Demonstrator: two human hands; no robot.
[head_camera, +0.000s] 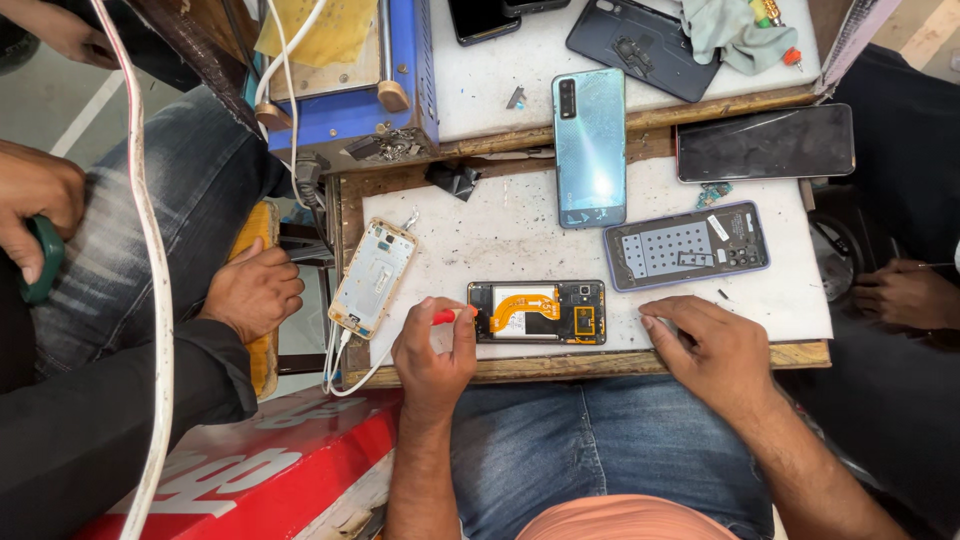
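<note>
One camera only, worn on the person's head, looks almost straight down at close range. The scuffed white work surface (500, 240) with its wooden edge fills the middle of the frame, its far side toward the top. The wearer's own blue-jeaned lap (600, 450) lies along the bottom edge, and other people's legs border the left and right sides.

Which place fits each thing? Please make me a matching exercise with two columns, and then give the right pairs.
Things:
1. opened black phone with orange flex cable
2. light blue phone lying face down
3. white phone frame with gold edge
4. red-handled screwdriver

Places:
A. in the left hand
B. at the table's left edge
C. between both hands, left of the right hand
D. across the gap between two boards

Pairs: 1-C, 2-D, 3-B, 4-A
</note>
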